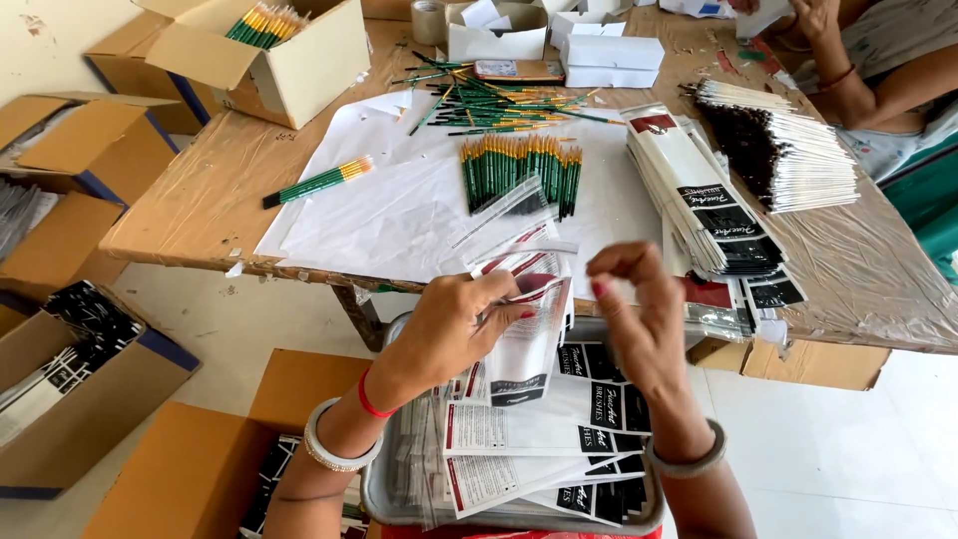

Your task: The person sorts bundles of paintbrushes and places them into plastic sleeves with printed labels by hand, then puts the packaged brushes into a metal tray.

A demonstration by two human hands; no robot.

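Note:
My left hand (454, 324) grips a clear plastic pouch with a white, red and black card (524, 329), held upright over my lap. My right hand (639, 309) hovers beside the pouch's right edge with fingers bent and apart, holding nothing that I can see. Below both hands a metal tray (384, 494) holds several more such pouches (529, 439). On the table ahead lies a row of green-handled paintbrushes (519, 170) on white paper, with a small bundle of green brushes (319, 183) to the left.
A stack of packaged pouches (699, 195) and a pile of white-handled brushes (783, 150) lie at the right. Another person's arm (878, 75) rests at the far right. Open cardboard boxes (269, 55) stand at the left, on the table and on the floor.

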